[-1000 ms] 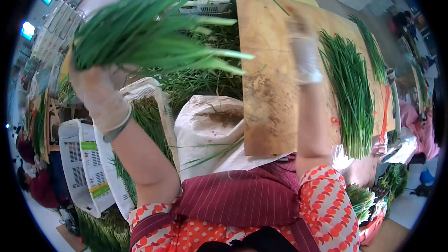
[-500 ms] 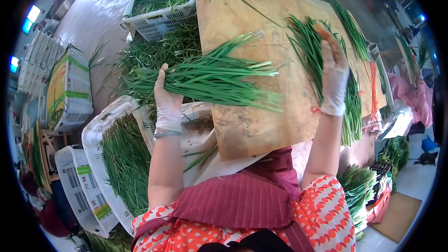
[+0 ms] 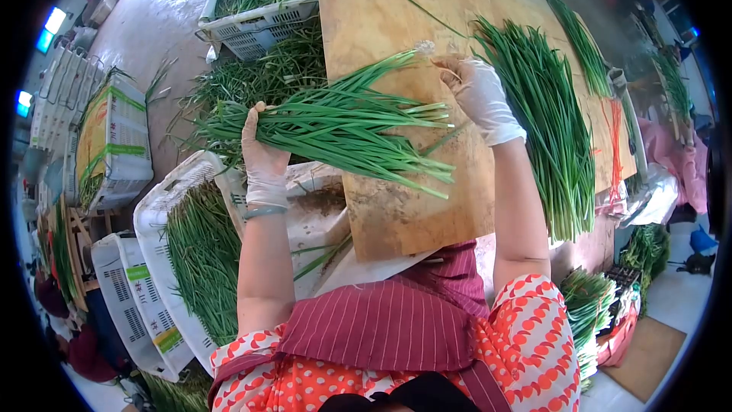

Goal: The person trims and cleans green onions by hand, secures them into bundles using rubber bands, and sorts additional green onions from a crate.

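Note:
A loose bunch of garlic chives (image 3: 358, 126) lies across my left hand (image 3: 263, 152), which is closed around its leafy end. The pale stem ends point right, over the wooden board (image 3: 412, 221). My right hand (image 3: 476, 95), in a thin whitish glove, is just beyond those stem ends. Its fingers are bent and slightly apart, and I see nothing in them. A thick pile of chives (image 3: 545, 130) rests on the board to the right of this hand. A small pale clump (image 3: 424, 47) sits near my right fingertips.
Heaped chives (image 3: 259, 84) lie beyond my left hand. White crates (image 3: 259, 30) of chives stand at the back and a crate (image 3: 179, 252) at near left. Red ties (image 3: 612, 145) and another chive bundle (image 3: 576, 38) are on the board's right side.
My right hand has moved left, off the chive pile and toward the held bunch's stem ends, its fingers now bent. My left hand has shifted slightly left with the chives.

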Demonstrator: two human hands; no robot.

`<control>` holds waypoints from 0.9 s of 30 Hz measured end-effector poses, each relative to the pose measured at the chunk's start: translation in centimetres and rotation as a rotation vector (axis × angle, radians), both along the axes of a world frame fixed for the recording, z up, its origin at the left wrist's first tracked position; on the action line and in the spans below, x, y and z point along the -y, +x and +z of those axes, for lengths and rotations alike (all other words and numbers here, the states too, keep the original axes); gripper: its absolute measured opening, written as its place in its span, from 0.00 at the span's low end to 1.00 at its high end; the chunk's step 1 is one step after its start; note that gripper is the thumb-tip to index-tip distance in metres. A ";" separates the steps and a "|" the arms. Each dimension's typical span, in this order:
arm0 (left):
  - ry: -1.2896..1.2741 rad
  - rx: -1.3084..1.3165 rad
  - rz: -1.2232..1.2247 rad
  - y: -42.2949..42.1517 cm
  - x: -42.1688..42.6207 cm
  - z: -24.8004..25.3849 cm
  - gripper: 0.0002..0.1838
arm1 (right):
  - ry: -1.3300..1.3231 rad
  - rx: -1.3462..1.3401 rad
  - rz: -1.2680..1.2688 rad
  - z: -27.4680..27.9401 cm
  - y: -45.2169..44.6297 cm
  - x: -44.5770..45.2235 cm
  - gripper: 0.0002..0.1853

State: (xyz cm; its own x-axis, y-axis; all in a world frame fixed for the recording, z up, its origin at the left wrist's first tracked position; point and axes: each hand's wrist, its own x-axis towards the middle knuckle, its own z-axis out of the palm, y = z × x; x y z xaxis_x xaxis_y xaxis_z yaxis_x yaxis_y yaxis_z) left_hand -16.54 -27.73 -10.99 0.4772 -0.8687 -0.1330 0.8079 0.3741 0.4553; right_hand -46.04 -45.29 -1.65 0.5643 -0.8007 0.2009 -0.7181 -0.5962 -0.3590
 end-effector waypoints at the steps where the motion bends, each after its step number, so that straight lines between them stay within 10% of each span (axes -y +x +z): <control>1: -0.017 -0.006 -0.016 -0.1 0.0 0.3 0.07 | -0.055 0.086 0.051 -0.8 0.6 0.6 0.12; 6: -0.026 0.012 0.004 -0.4 -0.1 1.5 0.07 | -0.186 0.271 0.265 -3.5 6.1 2.3 0.17; 10: -0.005 0.061 0.027 0.0 -0.1 1.6 0.07 | -0.029 -0.066 0.294 -2.6 7.0 0.7 0.23; 16: 0.089 0.069 0.126 1.0 1.6 1.8 0.07 | 0.942 0.148 0.312 2.3 2.6 -5.1 0.46; 21: 0.215 -0.036 0.254 0.3 3.9 4.2 0.07 | -0.101 -0.235 0.345 -2.1 2.2 -9.4 0.50; 27: 0.238 0.024 0.157 -0.6 4.9 10.4 0.08 | 0.161 -0.181 0.142 -1.7 3.0 -7.3 0.37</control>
